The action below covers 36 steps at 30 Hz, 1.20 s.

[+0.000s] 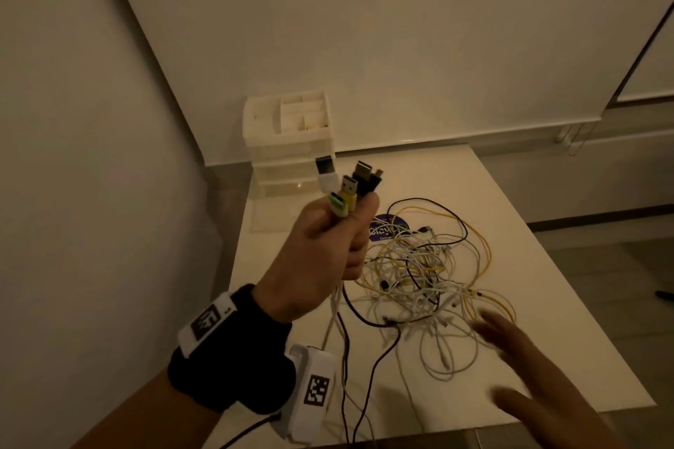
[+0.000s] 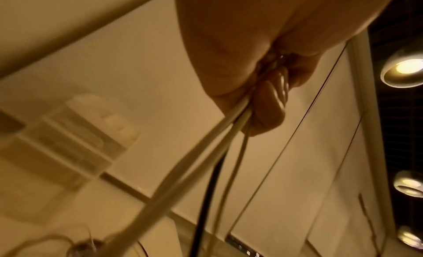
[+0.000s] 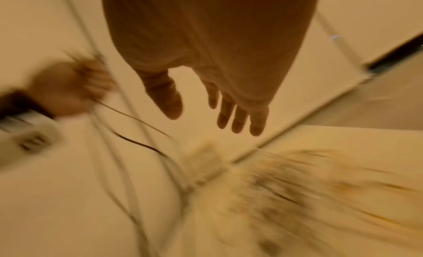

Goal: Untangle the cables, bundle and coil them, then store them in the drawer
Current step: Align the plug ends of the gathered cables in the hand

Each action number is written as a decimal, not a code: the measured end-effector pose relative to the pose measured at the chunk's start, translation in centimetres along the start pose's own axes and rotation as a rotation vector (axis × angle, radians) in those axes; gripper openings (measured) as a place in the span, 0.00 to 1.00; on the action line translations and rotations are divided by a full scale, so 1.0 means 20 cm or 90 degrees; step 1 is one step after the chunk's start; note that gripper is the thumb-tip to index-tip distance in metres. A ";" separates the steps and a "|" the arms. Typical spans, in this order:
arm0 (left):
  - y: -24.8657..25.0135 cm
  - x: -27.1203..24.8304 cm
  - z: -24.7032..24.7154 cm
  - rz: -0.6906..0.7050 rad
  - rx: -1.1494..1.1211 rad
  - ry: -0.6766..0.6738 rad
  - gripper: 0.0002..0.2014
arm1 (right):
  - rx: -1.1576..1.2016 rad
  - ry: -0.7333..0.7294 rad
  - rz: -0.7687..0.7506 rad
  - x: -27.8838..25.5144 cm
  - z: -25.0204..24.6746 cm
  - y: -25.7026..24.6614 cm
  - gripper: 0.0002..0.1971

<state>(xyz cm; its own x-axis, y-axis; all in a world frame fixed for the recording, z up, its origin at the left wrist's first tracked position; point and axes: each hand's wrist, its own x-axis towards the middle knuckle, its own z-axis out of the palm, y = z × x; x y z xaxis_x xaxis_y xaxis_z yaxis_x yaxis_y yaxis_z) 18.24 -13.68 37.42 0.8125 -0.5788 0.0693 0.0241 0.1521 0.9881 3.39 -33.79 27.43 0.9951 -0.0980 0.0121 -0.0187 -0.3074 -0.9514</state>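
Observation:
My left hand point(image 1: 328, 248) is raised above the table and grips a bunch of cable ends point(image 1: 346, 186): white, green, yellow and black plugs stick up out of the fist. Their cords point(image 2: 206, 147) hang down from the fist toward the table. A tangle of white, yellow and black cables point(image 1: 426, 281) lies on the white table point(image 1: 529, 230). My right hand point(image 1: 521, 368) hovers blurred at the tangle's near right edge, fingers point(image 3: 238, 116) straight and spread, holding nothing. A white drawer unit point(image 1: 291, 146) stands at the table's far left corner.
A dark round sticker point(image 1: 386, 228) lies on the table behind the tangle. A clear flat piece point(image 1: 270, 219) rests before the drawer unit. Walls close in on the left and behind; the table's near edge point(image 1: 474, 430) runs just below my right hand.

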 end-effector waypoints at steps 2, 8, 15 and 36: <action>-0.02 -0.02 0.08 -0.018 -0.017 -0.022 0.21 | -0.086 -0.064 -0.072 0.13 0.16 -0.18 0.38; 0.01 -0.09 0.08 -0.050 -0.040 0.046 0.22 | -0.025 -0.033 -0.182 0.24 0.60 -0.24 0.21; 0.03 -0.06 -0.12 -0.074 -0.116 0.178 0.20 | -0.053 -0.109 -0.044 0.13 0.61 0.22 0.26; 0.08 0.18 -0.03 0.045 -0.066 0.205 0.21 | -0.098 -0.302 0.120 -0.01 0.44 0.49 0.07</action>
<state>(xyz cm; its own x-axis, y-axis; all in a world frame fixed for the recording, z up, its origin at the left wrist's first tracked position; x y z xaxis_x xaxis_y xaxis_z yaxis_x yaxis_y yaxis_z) 21.53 -14.94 39.20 0.9559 -0.2845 0.0734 0.0072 0.2723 0.9622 3.78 -28.43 15.47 0.9071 0.2632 -0.3284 -0.1794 -0.4639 -0.8675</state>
